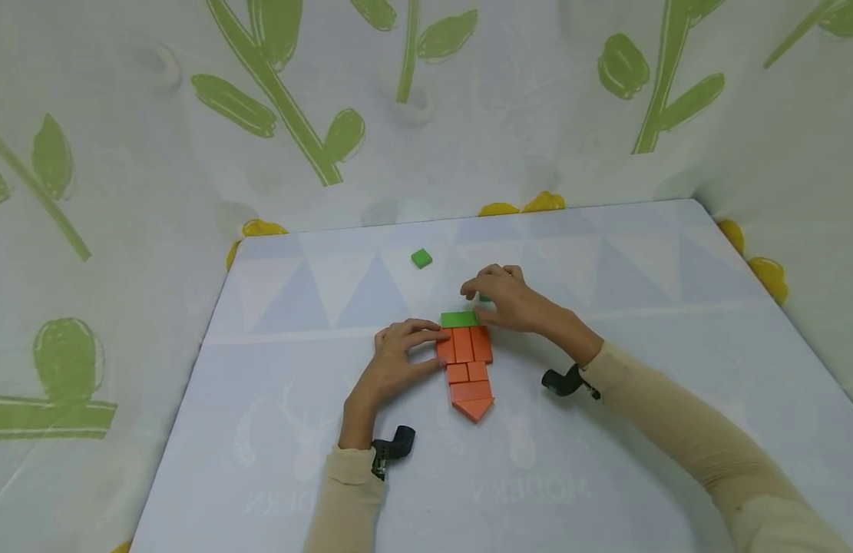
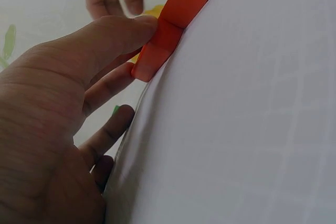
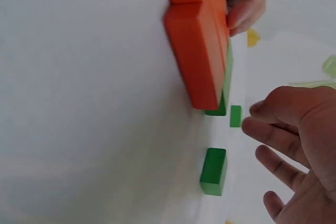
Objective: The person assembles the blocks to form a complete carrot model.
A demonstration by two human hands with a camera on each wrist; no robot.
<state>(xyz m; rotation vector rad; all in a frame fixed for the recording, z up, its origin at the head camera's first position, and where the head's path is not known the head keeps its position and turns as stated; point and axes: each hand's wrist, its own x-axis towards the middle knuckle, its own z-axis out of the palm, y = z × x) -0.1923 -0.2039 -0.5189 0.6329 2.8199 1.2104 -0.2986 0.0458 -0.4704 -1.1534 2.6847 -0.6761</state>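
Observation:
Orange blocks [image 1: 462, 346] lie flat and close together on the table, with a triangular orange block [image 1: 474, 408] at the near end. A green block [image 1: 457, 319] adjoins their far end. At the left side, my left hand [image 1: 395, 357] holds the outermost orange block [image 2: 160, 45] between thumb and index finger. My right hand [image 1: 507, 298] hovers beside the green block, thumb and fingers apart with nothing between them. Partly hidden beneath that hand is another green block [image 3: 213, 171], standing apart from the others.
Farther back on the table [image 1: 295, 299] lies a loose green block [image 1: 421, 258]. Behind the table's far edge hangs a pale cloth [image 1: 523, 115] printed with green leaves. Each wrist carries a small black camera, one at the left wrist [image 1: 397, 444] and one at the right wrist [image 1: 563, 382].

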